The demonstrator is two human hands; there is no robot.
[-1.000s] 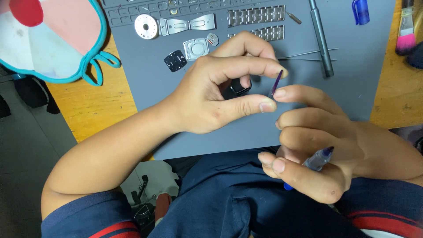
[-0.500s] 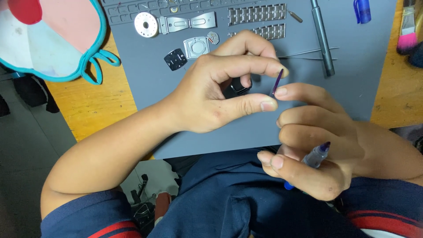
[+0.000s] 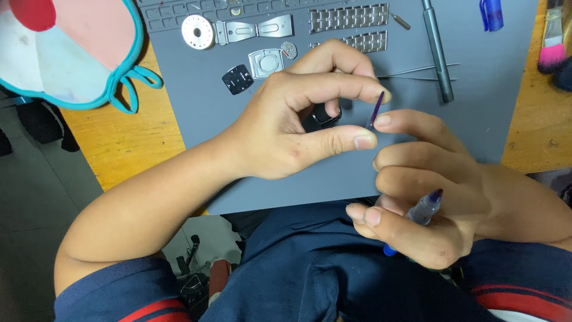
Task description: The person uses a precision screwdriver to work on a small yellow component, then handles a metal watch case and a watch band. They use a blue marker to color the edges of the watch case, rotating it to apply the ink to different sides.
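While your right hand [image 3: 441, 197] is keeping the blue pen [image 3: 420, 211] clamped in its fingers, be holding the thin purple piece [image 3: 376, 110] steady beside the left hand [image 3: 298, 119], whose fingers are closing on a small dark part [image 3: 322, 119] above the grey mat [image 3: 196, 113].

Bare grey mat [image 3: 196, 113] is left open to the left of the left hand [image 3: 298, 119], and a strip of it below that hand is free as far as the near edge. Passage toward the far edge is blocked by small parts: a round metal disc [image 3: 197, 31], a clasp [image 3: 256, 30], a square dark plate [image 3: 238, 79] and two bracelet strips [image 3: 348, 18]. On the right, the way is barred by a long screwdriver [image 3: 438, 50] and thin pins [image 3: 417, 70]. The desk [image 3: 122, 143] at the far left is taken up by a fabric pad [image 3: 65, 53].
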